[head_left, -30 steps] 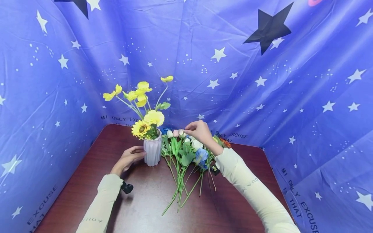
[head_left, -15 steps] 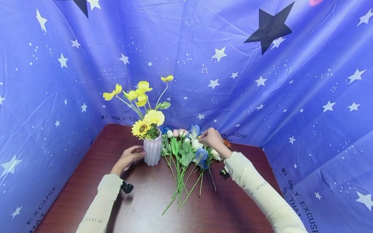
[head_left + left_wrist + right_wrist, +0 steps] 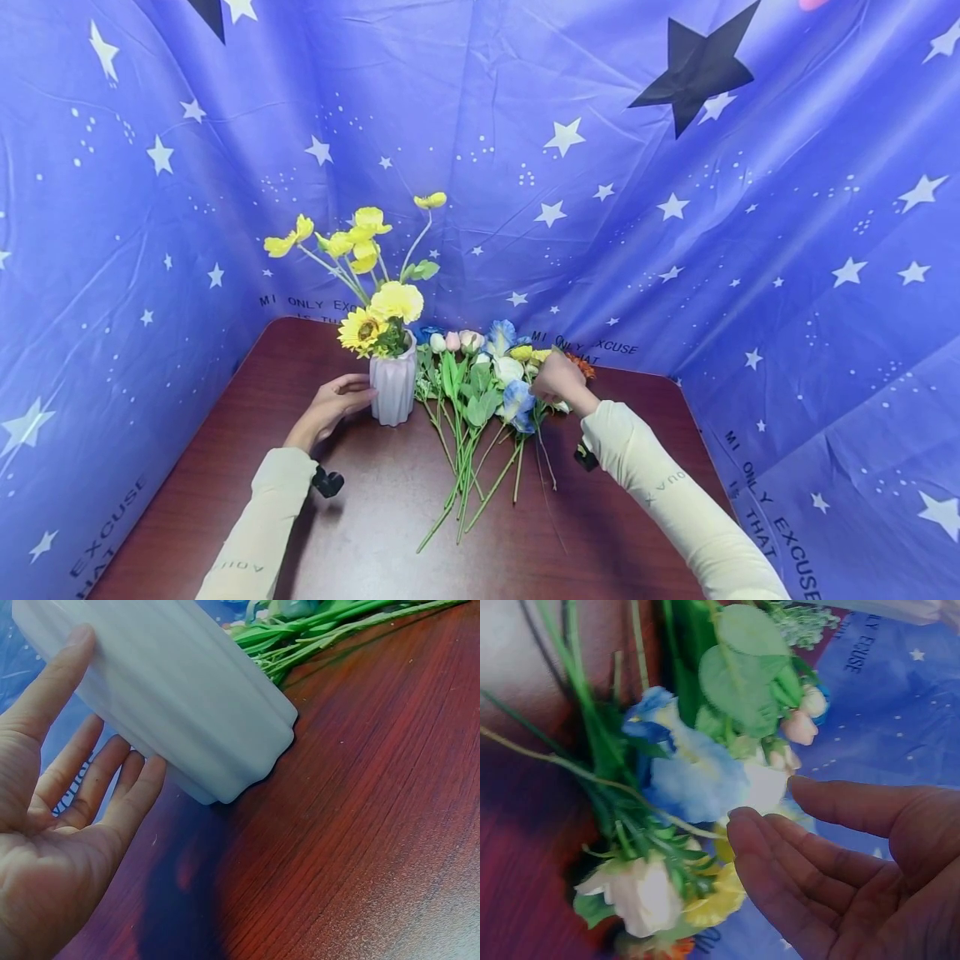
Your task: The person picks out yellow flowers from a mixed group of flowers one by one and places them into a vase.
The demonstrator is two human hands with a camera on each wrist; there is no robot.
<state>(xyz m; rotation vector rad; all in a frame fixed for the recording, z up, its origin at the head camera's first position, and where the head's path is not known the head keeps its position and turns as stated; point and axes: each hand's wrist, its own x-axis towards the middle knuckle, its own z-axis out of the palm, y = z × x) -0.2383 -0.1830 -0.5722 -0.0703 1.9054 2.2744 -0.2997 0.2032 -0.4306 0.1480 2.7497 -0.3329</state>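
Observation:
In the head view, a pale fluted vase (image 3: 393,390) stands upright on the table, holding yellow poppies (image 3: 370,221) and a sunflower (image 3: 362,331). My left hand (image 3: 335,408) rests against the vase's left side; the left wrist view shows the thumb and fingertips touching its wall. My right hand (image 3: 561,382) hovers over the right part of a pile of flowers. In the right wrist view its thumb and fingers are apart with nothing between them, near a blue flower (image 3: 694,780), a yellow flower (image 3: 720,894) and a thin bare stem (image 3: 592,778).
White and pink tulips (image 3: 452,342), another blue flower (image 3: 500,337) and an orange flower (image 3: 582,365) lie along the back of the pile. Green stems (image 3: 459,492) stretch toward the front of the dark red table (image 3: 360,533). A blue star-patterned cloth (image 3: 480,167) hangs around it.
My right hand has moved right and nearer from the pale pink bloom, past the back blue flower, to the yellow flowers. My left hand and the vase stay in place.

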